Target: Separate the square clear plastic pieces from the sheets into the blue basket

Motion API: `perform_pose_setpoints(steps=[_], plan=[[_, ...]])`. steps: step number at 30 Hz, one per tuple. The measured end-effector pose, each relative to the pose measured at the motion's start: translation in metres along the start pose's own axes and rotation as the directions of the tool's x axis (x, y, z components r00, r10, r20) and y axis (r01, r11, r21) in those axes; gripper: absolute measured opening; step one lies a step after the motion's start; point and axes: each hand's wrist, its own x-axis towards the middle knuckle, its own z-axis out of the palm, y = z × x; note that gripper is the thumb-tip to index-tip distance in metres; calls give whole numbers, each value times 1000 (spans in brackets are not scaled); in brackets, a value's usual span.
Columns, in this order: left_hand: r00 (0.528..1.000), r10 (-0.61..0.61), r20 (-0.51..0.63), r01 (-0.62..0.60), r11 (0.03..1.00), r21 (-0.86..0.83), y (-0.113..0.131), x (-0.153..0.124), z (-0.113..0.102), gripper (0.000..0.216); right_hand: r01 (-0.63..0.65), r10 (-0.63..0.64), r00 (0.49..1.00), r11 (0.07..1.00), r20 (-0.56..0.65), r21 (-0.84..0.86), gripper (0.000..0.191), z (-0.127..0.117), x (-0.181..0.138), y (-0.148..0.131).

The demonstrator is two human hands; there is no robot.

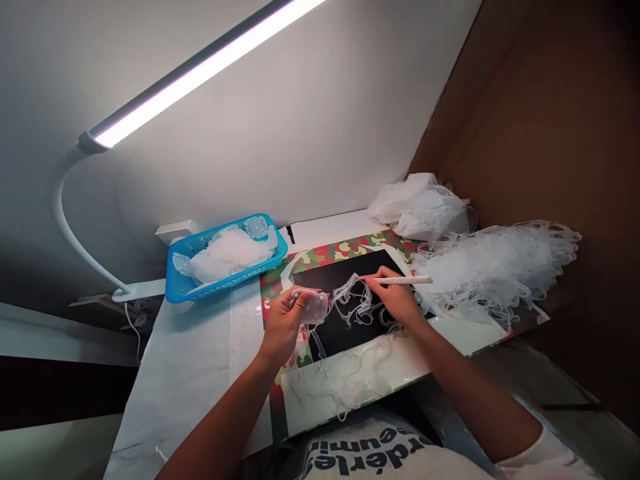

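Clear piece (317, 311) is pinched in the left hand (284, 313). Right of that grip, the right hand (395, 295) clasps a white pen-like tool (421, 280); thin strips (367, 311) hang between the hands. Below both grips lies a black mat (340, 342); a blue basket (173, 288) stands left, a pale heap (493, 267) right.

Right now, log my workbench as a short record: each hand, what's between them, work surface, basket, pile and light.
Left hand: fingers gripping a translucent piece
Right hand: holding a white pen-like tool
Between hands: thin, pale strands, tangled
Work surface: black sheet on a patterned board
Basket: blue basket, left of the board, holding heaped translucent pieces
Pile: whitish stringy heap, right of the black sheet
Light: bar lamp, lit, overhead on a curved neck
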Motion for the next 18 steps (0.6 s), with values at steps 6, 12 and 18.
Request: perform_pose_setpoints(steps=[6, 12, 18], plan=[[981, -133, 140, 163, 960, -226, 0, -3, 5, 34, -202, 214, 976, 854, 29, 480, 42, -20, 9, 1], [951, -193, 242, 279, 874, -398, 7, -6, 8, 40, 98, 139, 884, 878, -446, 468, 39, -81, 50, -5], [895, -266, 359, 433, 715, -550, 15, -3, 6, 62, 209, -193, 970, 973, -150, 97, 22, -115, 19, -28]])
